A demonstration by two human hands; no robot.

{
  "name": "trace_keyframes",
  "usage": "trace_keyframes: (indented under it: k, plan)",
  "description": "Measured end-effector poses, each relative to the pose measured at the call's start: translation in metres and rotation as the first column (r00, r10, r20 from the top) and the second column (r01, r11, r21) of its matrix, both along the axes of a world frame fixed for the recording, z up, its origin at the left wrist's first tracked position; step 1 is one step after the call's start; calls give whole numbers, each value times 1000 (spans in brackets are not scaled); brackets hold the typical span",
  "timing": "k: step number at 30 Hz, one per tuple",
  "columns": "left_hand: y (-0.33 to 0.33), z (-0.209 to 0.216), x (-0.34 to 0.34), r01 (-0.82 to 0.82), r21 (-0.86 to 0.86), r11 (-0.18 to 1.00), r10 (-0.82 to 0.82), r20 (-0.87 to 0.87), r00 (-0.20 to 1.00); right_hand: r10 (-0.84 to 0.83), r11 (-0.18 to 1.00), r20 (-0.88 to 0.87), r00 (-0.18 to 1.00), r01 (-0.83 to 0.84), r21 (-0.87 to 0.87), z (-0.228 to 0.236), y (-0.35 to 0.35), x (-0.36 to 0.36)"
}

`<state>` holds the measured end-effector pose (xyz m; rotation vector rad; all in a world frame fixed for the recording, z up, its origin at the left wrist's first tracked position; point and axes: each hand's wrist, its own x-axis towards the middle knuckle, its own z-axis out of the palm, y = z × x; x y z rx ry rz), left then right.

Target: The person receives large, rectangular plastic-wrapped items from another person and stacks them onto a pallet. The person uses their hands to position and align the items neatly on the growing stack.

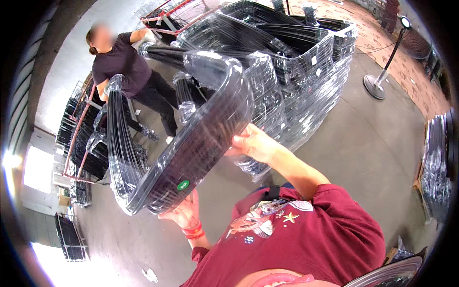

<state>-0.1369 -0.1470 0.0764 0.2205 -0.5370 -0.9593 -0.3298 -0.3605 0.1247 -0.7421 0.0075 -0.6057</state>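
Note:
A large U-shaped bundle of nested black frames [203, 138], wrapped in clear plastic film, hangs tilted in front of me. Its broad curved end faces me and carries a round green sticker [183, 185]. My left hand [185, 210] is closed on its lower left edge, some fingers hidden beneath. Higher up, my right hand [252, 144] grips the right edge, thumb on the near side and fingertips partly hidden. Across from me a co-worker [122, 71] in a dark shirt has both hands at the far ends of the bundle's two long arms.
Behind the bundle stands a tall stack of film-wrapped black frames [306, 71]. Racks with reddish bars [79, 129] hold more black parts at left. A round-based stand [374, 87] is at the far right, and wrapped bundles [436, 167] lean along the right side.

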Motion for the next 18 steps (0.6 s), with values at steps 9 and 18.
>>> trace_keyframes:
  k: [9,18]
  plan:
    - [-179,36,-95,219,-60,974,-210,120,970,-193,978,146,970,203,-53,8,-155,-100]
    - [-330,52,-258,-97,398,912,0,237,972,-755,-480,468,459,99,-872,127,-294,-284]
